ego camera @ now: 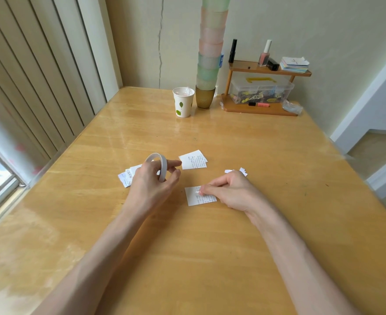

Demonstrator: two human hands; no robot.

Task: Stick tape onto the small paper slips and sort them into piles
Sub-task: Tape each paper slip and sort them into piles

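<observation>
White tape roll [164, 166] gripped in the left hand [150, 186]; the right hand [231, 192] pinches a tape piece [198, 192] onto the slip [194, 200] lying on the table [210, 258]. Unpinned, the light slip may lift with sticky fingers, creasing the tape

Table [210, 246] honey-yellow, wood-grained. Paper cup [183, 103] white, green leaf print; beside it amber tumbler [204, 97]. Slips [193, 160] white, dark print.
</observation>
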